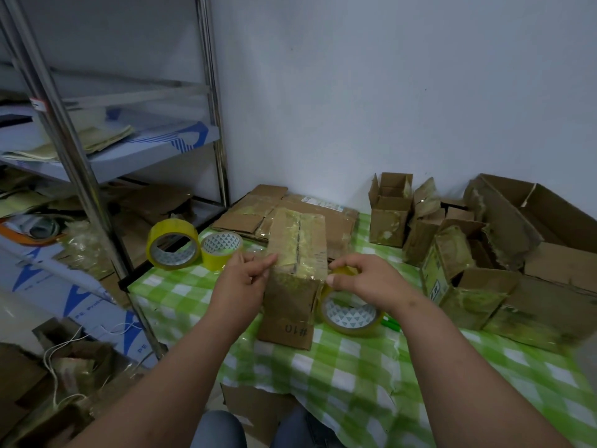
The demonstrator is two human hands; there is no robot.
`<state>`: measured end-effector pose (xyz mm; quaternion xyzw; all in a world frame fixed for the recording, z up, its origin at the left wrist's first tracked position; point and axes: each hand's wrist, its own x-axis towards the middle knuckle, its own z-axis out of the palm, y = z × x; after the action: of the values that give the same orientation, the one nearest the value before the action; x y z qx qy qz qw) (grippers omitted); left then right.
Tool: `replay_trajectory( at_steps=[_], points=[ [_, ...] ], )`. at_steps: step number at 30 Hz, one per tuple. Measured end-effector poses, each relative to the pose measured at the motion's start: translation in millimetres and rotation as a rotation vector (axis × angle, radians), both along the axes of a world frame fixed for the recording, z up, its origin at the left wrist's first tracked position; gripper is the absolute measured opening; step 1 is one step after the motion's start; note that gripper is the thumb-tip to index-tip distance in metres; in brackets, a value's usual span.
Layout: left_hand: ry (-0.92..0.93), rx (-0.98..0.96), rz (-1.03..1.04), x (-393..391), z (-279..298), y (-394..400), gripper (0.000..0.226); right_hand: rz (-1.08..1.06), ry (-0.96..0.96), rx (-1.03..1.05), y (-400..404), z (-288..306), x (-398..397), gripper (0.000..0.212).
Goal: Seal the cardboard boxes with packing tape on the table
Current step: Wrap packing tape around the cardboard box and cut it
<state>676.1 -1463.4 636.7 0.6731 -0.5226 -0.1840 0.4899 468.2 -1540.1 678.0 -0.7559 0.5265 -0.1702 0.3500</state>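
A tall brown cardboard box [292,286] marked "#10" upside down on its near face is standing in the middle of the table covered in a green-and-white checked cloth [349,376]. Its top flaps are lying closed, with old yellowish tape layered along the centre seam and down the near face, and its corners are looking worn and creased. The left hand [245,279] is pinching the free end of a clear yellowish tape strip [290,261] at the box's left top edge, thumb and forefinger closed on it. The right hand [365,279] is gripping a roll of yellow packing tape [350,312] just beside the box's right side, fingers curled over the rim. The stretched strip is barely showing against the old tape, so where it is touching the box is hard to tell. Two more yellow tape rolls [193,250] are sitting at the table's left edge. Behind the box, flattened cardboard sheets [284,211] are partly hidden, and a cluster of small taped open cartons [452,253] at the right is blurring toward the frame's edge.
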Motion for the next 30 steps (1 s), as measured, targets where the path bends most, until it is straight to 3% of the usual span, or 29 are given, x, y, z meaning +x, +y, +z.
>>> replay_trajectory(
  at_steps=[7,14,16,20,23,26,30],
  points=[
    [0.136,-0.107,0.147,-9,3,1,0.022,0.007,-0.101,-0.002,12,5,-3,0.020],
    [-0.159,0.036,0.165,-12,30,-23,0.032,-0.126,-0.194,-0.039,19,4,11,0.016],
    [-0.237,0.126,0.120,-6,30,-28,0.051,-0.078,-0.220,-0.001,26,6,19,0.013],
    [-0.259,0.318,0.030,4,21,-24,0.109,0.027,-0.286,0.171,34,0,29,0.016],
    [-0.312,0.408,0.019,7,19,-20,0.139,0.045,-0.342,0.260,34,-8,31,0.032],
    [-0.247,0.373,-0.030,7,24,-16,0.126,0.064,-0.390,0.289,35,-12,30,0.043],
    [-0.357,0.301,-0.061,9,41,-10,0.112,0.122,-0.531,0.315,40,-12,21,0.026]
  ],
)
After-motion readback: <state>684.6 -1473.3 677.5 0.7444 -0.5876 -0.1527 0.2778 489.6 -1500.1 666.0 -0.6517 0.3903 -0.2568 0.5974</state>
